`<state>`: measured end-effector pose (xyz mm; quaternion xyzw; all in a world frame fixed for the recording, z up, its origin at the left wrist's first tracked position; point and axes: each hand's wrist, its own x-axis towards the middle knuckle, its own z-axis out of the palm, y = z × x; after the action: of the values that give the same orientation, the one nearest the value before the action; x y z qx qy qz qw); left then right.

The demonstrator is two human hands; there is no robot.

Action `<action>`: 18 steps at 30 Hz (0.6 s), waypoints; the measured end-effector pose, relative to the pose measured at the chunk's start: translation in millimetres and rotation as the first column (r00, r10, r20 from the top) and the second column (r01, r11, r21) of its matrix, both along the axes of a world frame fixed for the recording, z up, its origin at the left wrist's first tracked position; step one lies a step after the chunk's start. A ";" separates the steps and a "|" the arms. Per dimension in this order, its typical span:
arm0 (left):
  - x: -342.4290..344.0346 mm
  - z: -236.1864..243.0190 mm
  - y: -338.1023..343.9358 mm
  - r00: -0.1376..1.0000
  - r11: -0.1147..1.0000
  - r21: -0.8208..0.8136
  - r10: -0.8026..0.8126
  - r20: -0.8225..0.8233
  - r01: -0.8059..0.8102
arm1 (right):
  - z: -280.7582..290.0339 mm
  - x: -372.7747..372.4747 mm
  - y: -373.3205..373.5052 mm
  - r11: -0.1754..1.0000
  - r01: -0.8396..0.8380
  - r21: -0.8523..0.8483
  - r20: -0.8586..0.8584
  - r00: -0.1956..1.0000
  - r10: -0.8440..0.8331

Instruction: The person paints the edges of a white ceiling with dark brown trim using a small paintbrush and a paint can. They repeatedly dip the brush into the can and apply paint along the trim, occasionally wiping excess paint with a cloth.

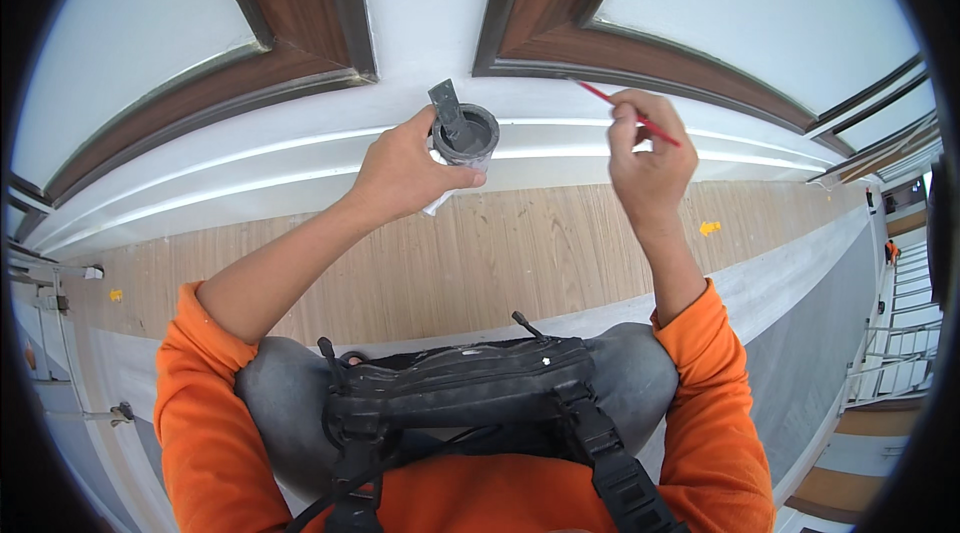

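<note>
My left hand (405, 173) is wrapped round a small cup of dark grey paint (481, 137), with a whitish rag or paper (437, 203) under the fingers. A flat grey-coated stick (446, 105) leans in the cup and sticks up over its rim. Between the fingers and thumb of my right hand (652, 158) is a thin red paintbrush (630, 111). Its tip is at or close to the dark grey edge of the right brown-framed wall panel (640, 74); whether they touch I cannot tell.
A second brown-framed panel (300, 28) is at the left. White baseboard moulding (330, 155) runs below both, above a wood-look floor (520, 263) with yellow arrow stickers (710, 228). A black bag (460, 383) lies across my lap. Metal frames (895, 358) stand at right; another person in orange (892, 251) is far off.
</note>
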<state>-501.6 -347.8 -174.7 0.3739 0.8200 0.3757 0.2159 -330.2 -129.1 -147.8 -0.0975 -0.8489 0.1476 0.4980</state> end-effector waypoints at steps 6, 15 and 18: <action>-0.7 -1.5 -0.8 1.000 1.000 0.013 0.004 -0.027 -0.004 | 4.4 2.2 -2.3 0.999 0.017 -0.041 -0.014 1.000 -0.017; 1.4 2.4 -0.9 1.000 1.000 -0.005 0.020 0.005 -0.020 | -7.2 -12.6 -19.2 0.941 -0.281 -0.189 -0.035 0.960 0.279; 0.7 2.4 -1.1 1.000 1.000 -0.010 0.027 0.007 -0.027 | -5.0 -8.5 -19.7 0.920 -0.313 -0.236 -0.027 0.948 0.316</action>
<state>-500.9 -348.9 -172.3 0.3604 0.8261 0.3758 0.2154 -338.7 -148.8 -152.8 -0.0196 -0.8327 0.3256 0.4475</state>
